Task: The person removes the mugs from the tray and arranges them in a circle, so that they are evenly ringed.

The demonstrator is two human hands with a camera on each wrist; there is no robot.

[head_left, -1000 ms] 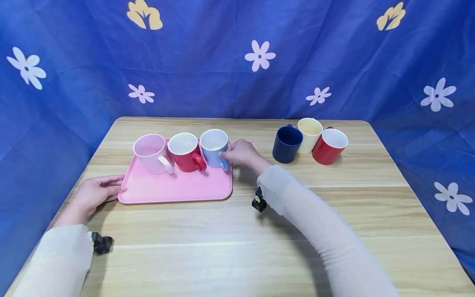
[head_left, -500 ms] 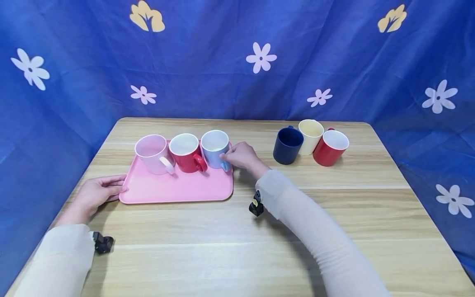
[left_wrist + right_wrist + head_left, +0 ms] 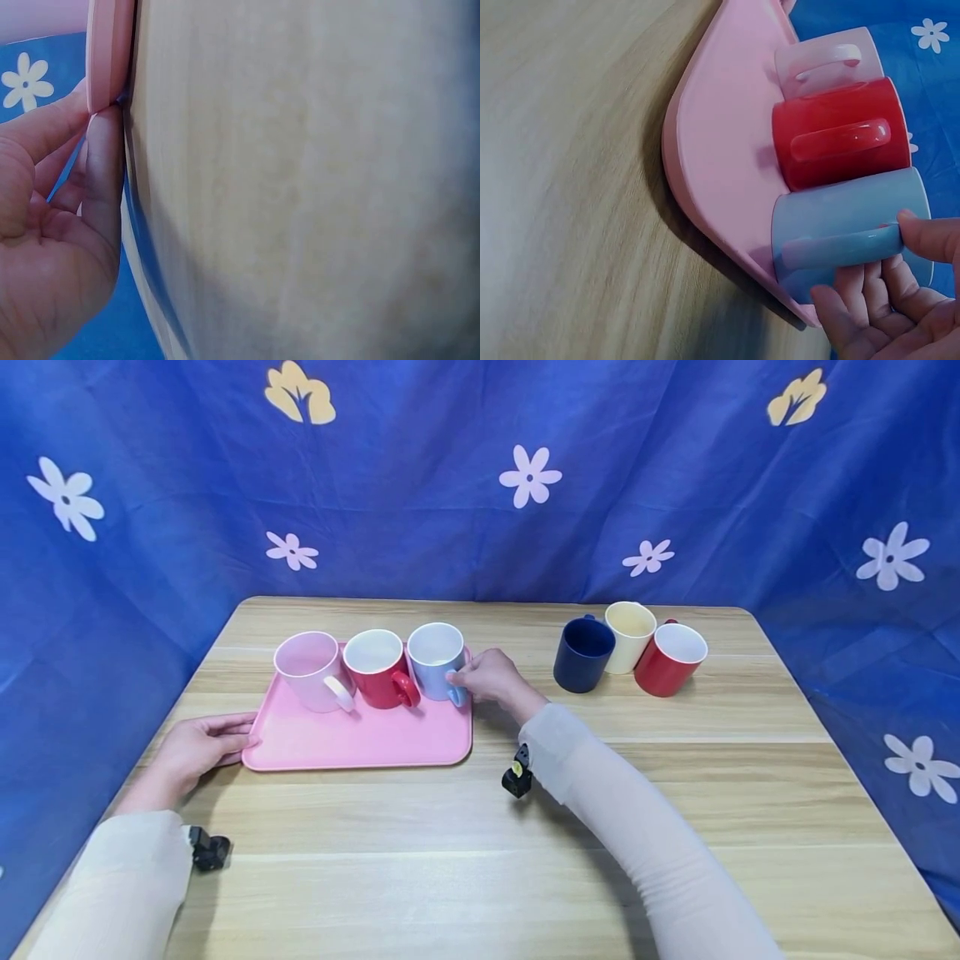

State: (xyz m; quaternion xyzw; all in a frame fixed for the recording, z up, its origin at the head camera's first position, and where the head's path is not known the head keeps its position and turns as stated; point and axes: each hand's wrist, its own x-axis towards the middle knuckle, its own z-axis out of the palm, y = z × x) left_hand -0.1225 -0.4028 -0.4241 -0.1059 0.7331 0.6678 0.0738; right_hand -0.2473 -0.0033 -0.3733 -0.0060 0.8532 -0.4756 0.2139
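Three mugs stand in a row along the far side of a pink tray [image 3: 352,745] on the table: a pale pink mug [image 3: 306,681], a red mug [image 3: 378,681] with white inside, and a light blue mug [image 3: 431,672]. At the tray's near left corner, my left hand [image 3: 197,748] pinches the rim between thumb and fingers; the left wrist view shows the tray edge [image 3: 109,56] in that grip. My right hand [image 3: 493,678] holds the light blue mug by its handle [image 3: 847,247], thumb on top and fingers curled beside it. All three handles point toward the front right.
At the back right of the wooden table [image 3: 480,860] stand a navy mug [image 3: 581,656], a cream mug [image 3: 627,647] and another red mug [image 3: 666,664], close together. A blue curtain [image 3: 450,552] with flower prints hangs behind and along both sides.
The right wrist has lowered slightly, and the head view has shifted a little. Both hands keep their holds, and the mugs and tray stay in place.
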